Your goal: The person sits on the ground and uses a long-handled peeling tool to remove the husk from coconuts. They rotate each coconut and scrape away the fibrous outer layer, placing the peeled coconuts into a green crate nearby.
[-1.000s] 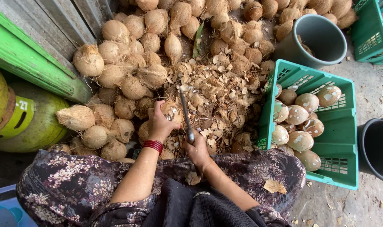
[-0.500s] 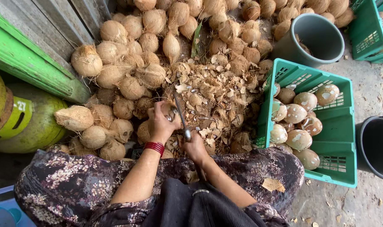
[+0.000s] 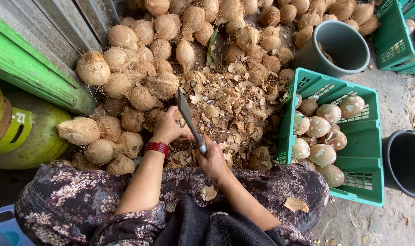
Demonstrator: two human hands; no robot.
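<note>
- The left hand (image 3: 167, 130) is wrapped over a coconut (image 3: 179, 119) just above the lap; the hand covers most of it, so only a sliver of husk shows by the fingers.
- A red bangle (image 3: 157, 147) sits on that wrist.
- The right hand (image 3: 212, 159) is closed round the handle of a cleaver (image 3: 188, 117); the handle is hidden inside the fist.
- The blade runs up and left from the fist, its far end rising just beside the held coconut; whether the edge touches the husk cannot be made out.
- A heap of husk chips (image 3: 228, 107) lies just beyond both hands, and a few chips rest on the flowered skirt (image 3: 80, 200).
- Unpeeled coconuts in a pile (image 3: 139, 59) fill the far and left ground; the far ones are cut off by the top edge.
- To the right, a green crate (image 3: 367, 150) holds peeled coconuts (image 3: 323, 132), some half hidden behind its near wall.
- A grey bucket (image 3: 342, 43) stands beyond the crate, its contents mostly in shadow.
- A black bucket (image 3: 405, 161) is cut by the right edge; its inside is too dark to read.
- A second green crate (image 3: 396, 41) is cropped at the far right corner.
- A green gas cylinder (image 3: 30, 136) lies at left, partly out of view, beside a green board (image 3: 30, 73).
</note>
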